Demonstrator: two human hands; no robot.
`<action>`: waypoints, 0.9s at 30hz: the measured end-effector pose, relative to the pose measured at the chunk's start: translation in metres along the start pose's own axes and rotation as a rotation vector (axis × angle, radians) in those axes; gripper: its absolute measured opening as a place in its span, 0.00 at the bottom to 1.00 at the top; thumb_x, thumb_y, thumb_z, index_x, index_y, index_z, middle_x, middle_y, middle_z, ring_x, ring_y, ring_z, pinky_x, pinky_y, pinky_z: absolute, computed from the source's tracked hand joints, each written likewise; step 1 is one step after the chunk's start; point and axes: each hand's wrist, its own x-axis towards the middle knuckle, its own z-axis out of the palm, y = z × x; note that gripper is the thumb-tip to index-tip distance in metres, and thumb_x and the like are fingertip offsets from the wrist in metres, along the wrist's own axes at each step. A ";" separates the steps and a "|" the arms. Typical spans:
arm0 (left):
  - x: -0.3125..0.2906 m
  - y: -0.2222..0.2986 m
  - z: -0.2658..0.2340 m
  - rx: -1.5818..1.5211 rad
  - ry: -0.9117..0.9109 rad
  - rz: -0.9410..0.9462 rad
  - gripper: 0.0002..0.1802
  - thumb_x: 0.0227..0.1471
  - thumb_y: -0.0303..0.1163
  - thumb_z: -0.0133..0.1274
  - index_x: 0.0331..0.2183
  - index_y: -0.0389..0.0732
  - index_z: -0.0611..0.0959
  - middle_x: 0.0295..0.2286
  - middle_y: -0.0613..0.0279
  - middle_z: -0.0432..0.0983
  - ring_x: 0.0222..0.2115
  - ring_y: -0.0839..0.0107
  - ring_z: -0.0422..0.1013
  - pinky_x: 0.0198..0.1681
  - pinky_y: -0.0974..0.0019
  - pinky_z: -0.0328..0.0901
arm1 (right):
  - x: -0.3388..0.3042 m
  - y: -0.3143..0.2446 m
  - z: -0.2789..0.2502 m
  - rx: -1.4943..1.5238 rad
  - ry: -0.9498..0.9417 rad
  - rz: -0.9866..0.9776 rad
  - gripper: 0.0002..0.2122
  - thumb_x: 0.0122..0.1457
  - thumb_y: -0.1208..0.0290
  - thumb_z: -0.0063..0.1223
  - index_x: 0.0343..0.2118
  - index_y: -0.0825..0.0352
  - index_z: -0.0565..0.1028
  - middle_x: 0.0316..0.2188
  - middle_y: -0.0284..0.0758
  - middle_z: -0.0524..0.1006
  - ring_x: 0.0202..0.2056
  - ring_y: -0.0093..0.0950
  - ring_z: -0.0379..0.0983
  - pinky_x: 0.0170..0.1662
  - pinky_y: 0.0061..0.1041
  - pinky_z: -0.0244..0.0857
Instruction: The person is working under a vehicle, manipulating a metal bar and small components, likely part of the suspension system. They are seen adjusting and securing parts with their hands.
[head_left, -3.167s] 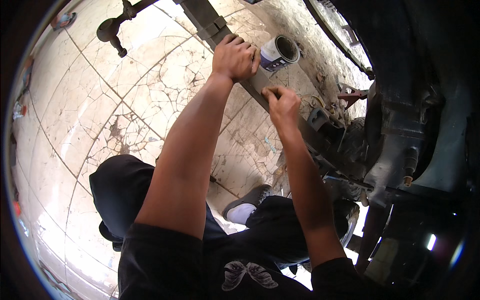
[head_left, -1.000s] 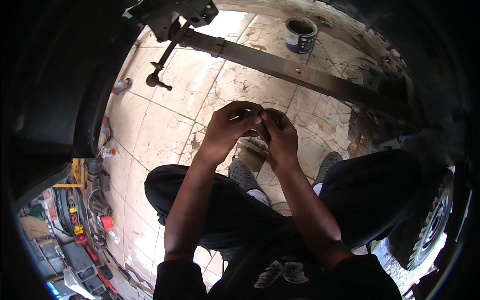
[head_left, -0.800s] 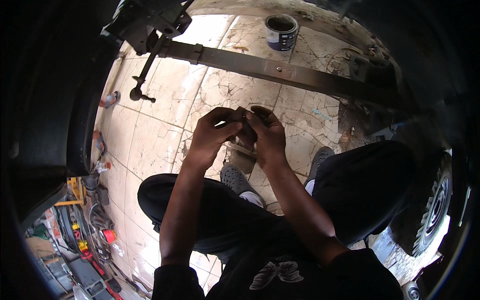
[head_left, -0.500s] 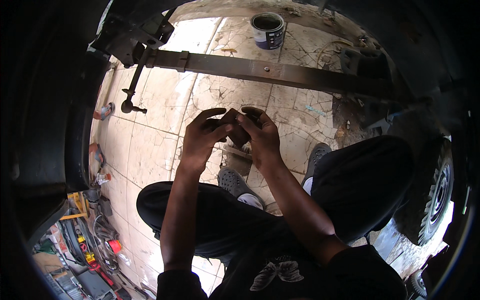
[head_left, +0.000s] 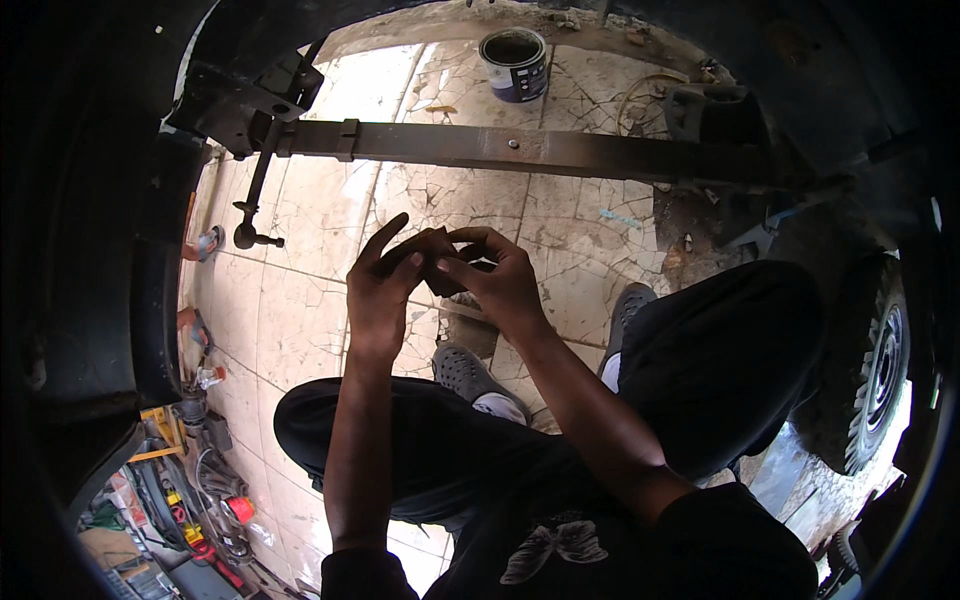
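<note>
Both hands are pinched together on a small dark part (head_left: pixel 445 272) held up in front of the chest, above the knees; left hand (head_left: pixel 385 285) cups it with the index finger sticking up, right hand (head_left: pixel 495 280) closes thumb and fingers on it; can't make out exactly what it is; looks rigid and light, probably greasy, so grip the edges firmly; behind it, a rusty flat leaf spring (head_left: pixel 520 150), a paint can (head_left: pixel 515 62), cracked pale tile floor (head_left: pixel 300 300).
</note>
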 end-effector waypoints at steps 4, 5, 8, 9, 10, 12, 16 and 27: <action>0.002 0.001 0.004 0.109 0.057 0.034 0.32 0.60 0.17 0.56 0.64 0.25 0.69 0.48 0.42 0.83 0.49 0.62 0.80 0.58 0.60 0.72 | -0.001 -0.006 -0.003 -0.095 0.019 0.001 0.15 0.56 0.71 0.73 0.45 0.69 0.83 0.31 0.36 0.87 0.33 0.21 0.84 0.39 0.21 0.76; 0.003 0.001 0.004 0.170 0.082 0.042 0.31 0.60 0.17 0.56 0.64 0.26 0.70 0.48 0.42 0.83 0.49 0.62 0.79 0.58 0.60 0.72 | -0.001 -0.009 -0.005 -0.104 0.023 0.005 0.14 0.57 0.71 0.73 0.44 0.69 0.84 0.31 0.36 0.87 0.33 0.21 0.84 0.39 0.21 0.76; 0.004 -0.005 0.002 0.102 0.042 0.045 0.29 0.61 0.16 0.54 0.63 0.28 0.72 0.48 0.42 0.83 0.50 0.62 0.79 0.57 0.60 0.73 | 0.007 0.005 -0.010 0.028 -0.073 -0.020 0.14 0.58 0.70 0.73 0.44 0.70 0.84 0.33 0.37 0.87 0.34 0.22 0.84 0.41 0.21 0.76; 0.004 -0.006 0.001 0.123 0.022 0.085 0.29 0.61 0.16 0.54 0.63 0.28 0.72 0.48 0.42 0.83 0.50 0.62 0.79 0.56 0.61 0.73 | 0.006 0.007 -0.009 0.011 -0.081 0.020 0.14 0.58 0.69 0.72 0.43 0.70 0.84 0.33 0.37 0.87 0.35 0.22 0.84 0.42 0.21 0.76; 0.004 -0.006 -0.001 0.145 0.003 0.124 0.29 0.60 0.15 0.53 0.63 0.28 0.72 0.48 0.43 0.83 0.49 0.63 0.79 0.56 0.61 0.74 | 0.006 0.009 -0.009 -0.007 -0.089 0.060 0.13 0.58 0.69 0.72 0.43 0.70 0.85 0.34 0.37 0.87 0.35 0.22 0.85 0.43 0.21 0.76; 0.006 -0.006 0.000 0.137 -0.024 0.170 0.29 0.60 0.15 0.52 0.63 0.28 0.73 0.48 0.43 0.83 0.49 0.65 0.79 0.54 0.62 0.74 | 0.007 0.004 -0.011 -0.009 -0.093 0.084 0.13 0.59 0.68 0.72 0.43 0.70 0.85 0.34 0.38 0.87 0.36 0.22 0.84 0.44 0.21 0.76; 0.004 0.000 -0.005 0.069 -0.064 0.069 0.29 0.60 0.17 0.56 0.63 0.30 0.74 0.49 0.43 0.83 0.49 0.67 0.79 0.54 0.65 0.73 | 0.009 0.005 -0.013 0.066 -0.115 0.095 0.13 0.60 0.68 0.71 0.43 0.71 0.85 0.35 0.38 0.87 0.36 0.23 0.84 0.44 0.23 0.75; 0.000 0.002 0.001 0.334 0.023 0.032 0.35 0.57 0.15 0.59 0.65 0.31 0.70 0.47 0.44 0.84 0.47 0.68 0.79 0.52 0.67 0.74 | 0.005 -0.003 -0.020 -0.021 -0.083 0.081 0.19 0.65 0.57 0.66 0.45 0.72 0.86 0.34 0.36 0.86 0.34 0.22 0.81 0.43 0.25 0.72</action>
